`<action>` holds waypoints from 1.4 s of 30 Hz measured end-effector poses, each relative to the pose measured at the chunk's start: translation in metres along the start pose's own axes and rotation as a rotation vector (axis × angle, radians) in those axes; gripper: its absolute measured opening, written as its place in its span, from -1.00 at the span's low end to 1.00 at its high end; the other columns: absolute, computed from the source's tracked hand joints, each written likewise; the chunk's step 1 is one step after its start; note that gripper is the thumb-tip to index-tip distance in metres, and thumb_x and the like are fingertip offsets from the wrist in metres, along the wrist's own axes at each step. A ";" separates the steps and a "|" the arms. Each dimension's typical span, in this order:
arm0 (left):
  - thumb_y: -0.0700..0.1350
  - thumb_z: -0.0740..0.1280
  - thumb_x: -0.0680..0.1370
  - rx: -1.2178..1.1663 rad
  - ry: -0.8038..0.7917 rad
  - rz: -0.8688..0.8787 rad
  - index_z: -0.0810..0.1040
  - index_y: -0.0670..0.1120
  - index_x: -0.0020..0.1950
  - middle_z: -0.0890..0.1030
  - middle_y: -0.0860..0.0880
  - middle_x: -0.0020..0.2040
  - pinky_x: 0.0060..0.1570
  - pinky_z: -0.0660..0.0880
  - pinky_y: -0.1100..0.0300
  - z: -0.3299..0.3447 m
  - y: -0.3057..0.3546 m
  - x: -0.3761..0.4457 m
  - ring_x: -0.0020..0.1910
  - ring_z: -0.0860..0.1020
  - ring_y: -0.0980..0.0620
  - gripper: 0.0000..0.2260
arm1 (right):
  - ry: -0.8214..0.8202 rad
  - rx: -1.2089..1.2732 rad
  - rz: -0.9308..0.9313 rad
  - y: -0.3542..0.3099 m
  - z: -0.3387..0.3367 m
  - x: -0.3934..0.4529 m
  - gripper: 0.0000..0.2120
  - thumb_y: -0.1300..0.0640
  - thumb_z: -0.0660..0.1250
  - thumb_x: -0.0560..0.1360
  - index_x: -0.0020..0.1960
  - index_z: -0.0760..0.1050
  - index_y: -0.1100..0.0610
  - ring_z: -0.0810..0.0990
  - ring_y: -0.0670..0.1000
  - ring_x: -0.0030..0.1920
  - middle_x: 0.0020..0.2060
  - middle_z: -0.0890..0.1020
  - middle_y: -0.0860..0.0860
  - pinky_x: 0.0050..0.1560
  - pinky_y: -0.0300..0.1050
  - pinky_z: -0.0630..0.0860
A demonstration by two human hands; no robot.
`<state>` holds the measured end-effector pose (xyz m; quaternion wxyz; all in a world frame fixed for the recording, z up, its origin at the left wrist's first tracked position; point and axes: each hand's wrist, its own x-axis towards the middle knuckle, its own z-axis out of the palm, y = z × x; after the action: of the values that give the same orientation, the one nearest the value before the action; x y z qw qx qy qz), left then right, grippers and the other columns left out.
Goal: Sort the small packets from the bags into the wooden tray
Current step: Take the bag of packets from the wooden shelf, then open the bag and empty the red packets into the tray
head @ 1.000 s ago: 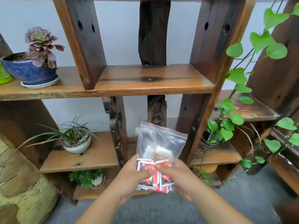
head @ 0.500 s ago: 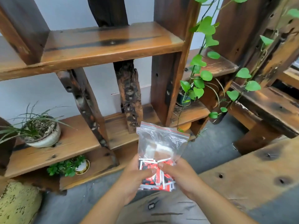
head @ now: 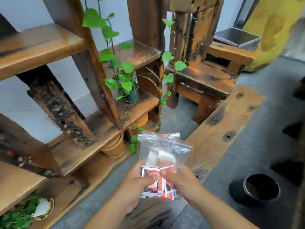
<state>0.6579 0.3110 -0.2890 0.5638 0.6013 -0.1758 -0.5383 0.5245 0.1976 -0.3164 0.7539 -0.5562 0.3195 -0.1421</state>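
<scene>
View differs from half a second ago: the shelf now fills the frame from 8 to 12 o'clock, the vine sits at centre top instead of upper right, and a bench with a metal tray appears at 1 o'clock. The white pot of grass is gone from sight. The grip on the bag is unchanged.

Floor is grey and rough. A plank with dark knots runs from 5 toward 2 o'clock. A black pot stands at 4 o'clock. Yellow material fills the corner at 1 o'clock. On the shelf, a dark pot holds the vine; a tan pot sits below it at centre. A white-rimmed pot of greenery sits at 7 o'clock, blurred.

Both forearms enter from 6 o'clock. The left hand pinches the lower part of the bag, thumb on its front. The right hand grips the same part from the other side, thumb also on front. The thumbs are near each other. The bag is clear with a red zip strip, upright, held at 6 o'clock above the floor. Red-and-white packets fill its lower half; pale packets lie above them.
</scene>
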 end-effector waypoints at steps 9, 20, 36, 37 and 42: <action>-0.26 0.43 0.32 0.167 -0.245 -0.073 0.56 -0.14 0.20 0.69 -0.20 0.06 -0.03 0.60 -0.02 0.163 -0.018 0.060 0.04 0.66 -0.18 -0.56 | 0.325 0.000 0.009 0.009 -0.158 -0.065 -0.65 -0.03 0.47 0.39 0.12 0.65 0.10 0.68 0.13 0.11 0.04 0.73 0.08 0.24 0.16 0.53; -0.30 0.44 0.38 0.415 -0.571 -0.213 0.53 -0.03 0.24 0.69 -0.17 0.08 0.03 0.55 -0.09 0.344 -0.050 0.097 0.03 0.65 -0.17 -0.55 | 0.699 0.178 -0.060 0.023 -0.291 -0.174 -0.72 0.11 0.41 0.49 0.19 0.61 0.11 0.68 0.09 0.12 0.09 0.71 0.07 0.26 0.19 0.53; -0.41 0.31 0.51 0.735 -1.026 -0.397 0.54 0.01 0.19 0.71 -0.14 0.00 -0.04 0.57 -0.02 0.530 -0.112 0.112 -0.06 0.67 -0.13 -0.61 | 1.253 0.472 -0.015 0.060 -0.372 -0.275 -0.77 0.06 0.44 0.47 0.10 0.59 0.09 0.73 0.07 -0.06 -0.05 0.74 0.06 0.06 0.09 0.62; -0.43 0.30 0.50 0.742 -1.057 -0.405 0.55 -0.01 0.18 0.71 -0.15 -0.01 -0.06 0.58 0.00 0.541 -0.115 0.116 -0.07 0.68 -0.13 -0.61 | 1.287 0.486 -0.013 0.062 -0.380 -0.276 -0.78 0.09 0.43 0.49 0.11 0.59 0.11 0.73 0.09 -0.04 -0.03 0.74 0.09 0.08 0.10 0.63; -0.40 0.32 0.51 0.835 -1.187 -0.462 0.53 -0.02 0.21 0.71 -0.17 0.01 -0.04 0.59 -0.04 0.597 -0.128 0.147 -0.04 0.68 -0.18 -0.62 | 1.419 0.591 -0.001 0.058 -0.418 -0.276 -0.89 0.21 0.37 0.55 0.07 0.58 0.15 0.72 0.12 -0.04 -0.01 0.72 0.17 -0.11 -0.16 0.63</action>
<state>0.1551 -0.0626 -0.3371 -0.0267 0.3957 -0.5085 -0.7643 0.0407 0.0623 -0.3549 0.4856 -0.1075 0.6754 -0.5445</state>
